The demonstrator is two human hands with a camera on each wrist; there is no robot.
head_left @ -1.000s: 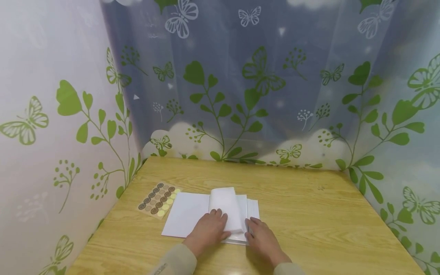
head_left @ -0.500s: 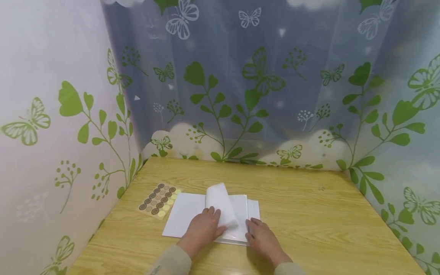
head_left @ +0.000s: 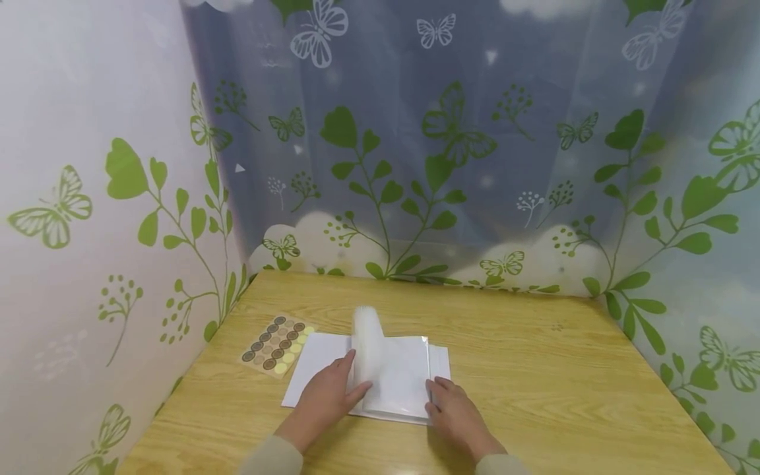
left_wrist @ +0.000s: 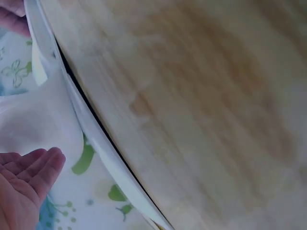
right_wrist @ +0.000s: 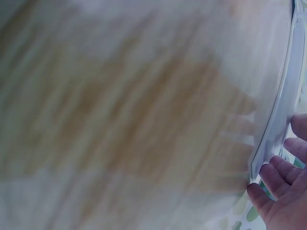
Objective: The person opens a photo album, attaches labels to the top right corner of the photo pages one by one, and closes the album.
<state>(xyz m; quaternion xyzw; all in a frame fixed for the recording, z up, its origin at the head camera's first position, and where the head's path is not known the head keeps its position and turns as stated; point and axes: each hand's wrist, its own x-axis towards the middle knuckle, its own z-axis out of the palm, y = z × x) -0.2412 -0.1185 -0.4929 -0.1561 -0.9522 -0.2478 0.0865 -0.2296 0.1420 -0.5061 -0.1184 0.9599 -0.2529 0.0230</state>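
Note:
A white album (head_left: pixel 404 379) with clear sleeve pages lies spread on the wooden table. Its bundle of loose pages (head_left: pixel 368 343) stands curved near the spine, arching over to the left. My left hand (head_left: pixel 325 394) is at the lower left of that bundle, thumb and fingers spread; in the left wrist view the fingers (left_wrist: pixel 45 172) are straight beside the bent pages. At the album's right edge, my right hand (head_left: pixel 457 412) touches the border with its fingertips. The right wrist view shows these fingers (right_wrist: pixel 283 179) lightly bent along the edge.
A sheet of round stickers (head_left: pixel 276 345) in dark brown, tan and yellow lies left of the album, close to its cover. Curtains (head_left: pixel 463 198) printed with butterflies and leaves surround the table (head_left: pixel 534 356) at the back and sides.
My left hand has moved left and the curved pages have swung left with it, uncovering more of the clear sleeve on the right. The right hand has stayed at the album's edge.

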